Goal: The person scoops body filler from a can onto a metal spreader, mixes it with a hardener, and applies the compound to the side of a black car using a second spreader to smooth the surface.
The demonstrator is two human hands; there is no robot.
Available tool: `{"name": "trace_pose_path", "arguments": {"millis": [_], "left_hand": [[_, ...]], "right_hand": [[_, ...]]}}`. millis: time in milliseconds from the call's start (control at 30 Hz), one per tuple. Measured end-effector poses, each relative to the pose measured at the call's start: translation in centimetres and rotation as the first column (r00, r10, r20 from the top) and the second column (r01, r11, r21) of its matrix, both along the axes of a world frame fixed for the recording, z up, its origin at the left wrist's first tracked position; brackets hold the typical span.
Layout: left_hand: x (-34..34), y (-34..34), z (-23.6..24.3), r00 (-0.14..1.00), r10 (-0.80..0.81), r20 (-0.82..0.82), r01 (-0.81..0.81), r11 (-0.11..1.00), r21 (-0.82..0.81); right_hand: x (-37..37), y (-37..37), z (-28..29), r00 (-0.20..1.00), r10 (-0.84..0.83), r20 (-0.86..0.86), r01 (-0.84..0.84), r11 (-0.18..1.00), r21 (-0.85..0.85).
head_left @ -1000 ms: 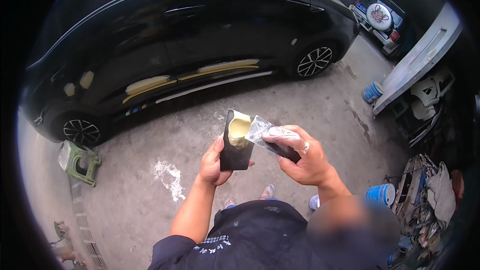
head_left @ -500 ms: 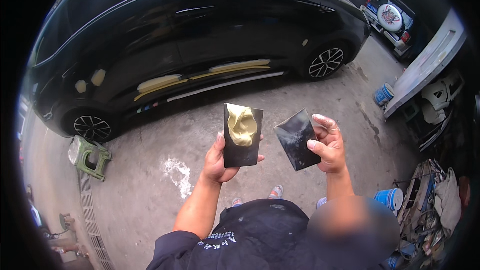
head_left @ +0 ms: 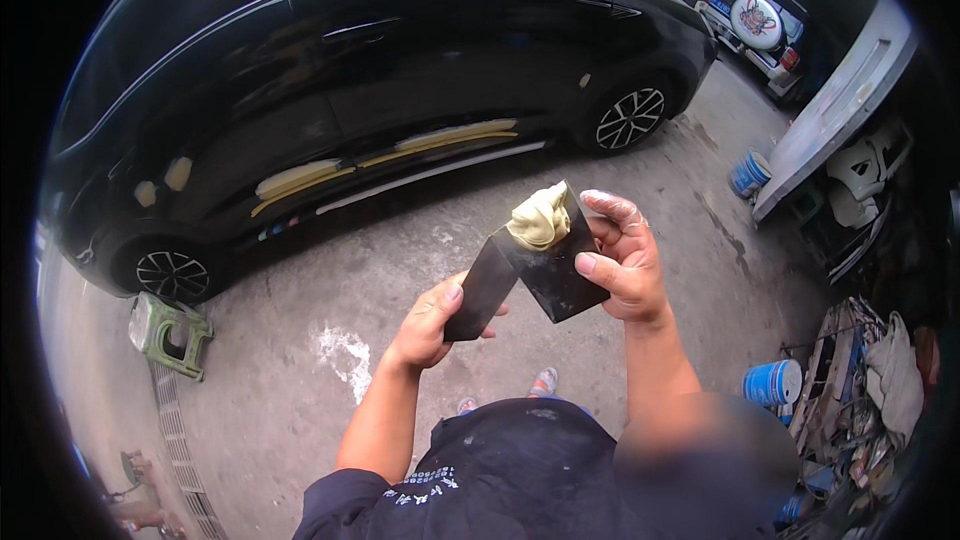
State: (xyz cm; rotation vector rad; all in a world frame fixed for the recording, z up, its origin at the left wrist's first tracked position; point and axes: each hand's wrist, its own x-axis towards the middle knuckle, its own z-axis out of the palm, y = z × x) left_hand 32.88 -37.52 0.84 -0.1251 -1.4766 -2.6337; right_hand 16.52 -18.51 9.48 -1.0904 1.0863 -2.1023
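Note:
My left hand point(head_left: 428, 322) grips a black flat filler spreader point(head_left: 482, 288), thumb on its face, tilted so it shows narrow. A second black spreader point(head_left: 562, 275) is pinched in my right hand point(head_left: 628, 260), with the thumb in front and whitish smears on the fingers. A thick lump of pale yellow body filler point(head_left: 541, 217) sits at the upper end of the right spreader. The two spreaders meet, or nearly meet, at the lump's lower left. Beyond my hands stands a black car point(head_left: 400, 70) with patches of yellow filler point(head_left: 300, 178) along its lower side.
A green stool point(head_left: 172, 335) stands by the car's left wheel point(head_left: 172, 275). Blue cans point(head_left: 772, 382) and a pile of scrap parts point(head_left: 850, 380) are at right. A pale panel point(head_left: 845, 105) leans farther back, near another vehicle point(head_left: 755, 25). A floor drain grate point(head_left: 178, 440) runs at left.
The filler lump has passed from the left spreader to the right one. Both spreaders have come together, the left one turned edgewise. The view has shifted slightly.

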Motion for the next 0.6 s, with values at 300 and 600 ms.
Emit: {"name": "trace_pose_path", "arguments": {"millis": [300, 600], "left_hand": [[2.0, 0.6, -2.3, 0.917, -0.318, -0.240, 0.398, 0.703, 0.589], [1.6, 0.8, 1.0, 0.994, 0.025, -0.106, 0.035, 0.851, 0.524]], "right_hand": [[2.0, -1.3, 0.7, 0.738, 0.140, -0.660, -0.032, 0.984, 0.173], [-0.3, 2.0, -5.7, 0.981, -0.037, 0.192, 0.016, 0.994, 0.106]]}}
